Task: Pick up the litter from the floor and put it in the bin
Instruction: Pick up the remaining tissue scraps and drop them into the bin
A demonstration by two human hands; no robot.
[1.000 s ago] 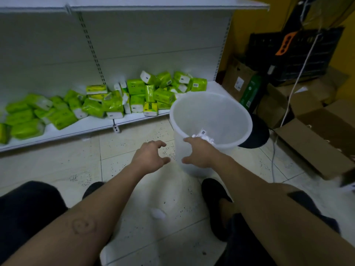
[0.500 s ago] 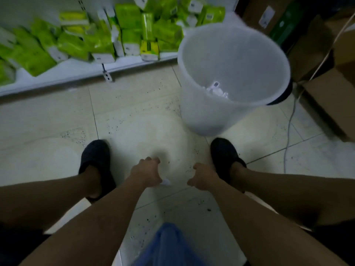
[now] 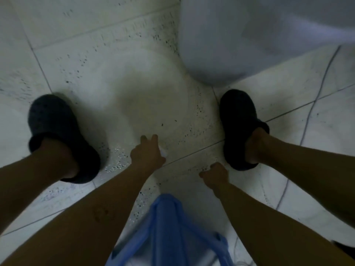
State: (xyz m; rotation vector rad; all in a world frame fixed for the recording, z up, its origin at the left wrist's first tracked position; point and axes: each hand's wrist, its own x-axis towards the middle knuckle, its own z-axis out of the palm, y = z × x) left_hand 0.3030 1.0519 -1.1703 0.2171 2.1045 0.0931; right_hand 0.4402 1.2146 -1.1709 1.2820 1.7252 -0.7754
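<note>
Head view: the left hand reaches down onto the white litter on the floor; I cannot tell if it pinches yet. The right hand hangs loosely curled and holds nothing. The bin stands near, handy for dropping.

The bin in the upper right is blurred and cut off by the top and right edges. The left hand covers most of the white scrap at centre; its grip cannot be told. The blue cloth runs off the bottom edge.
</note>
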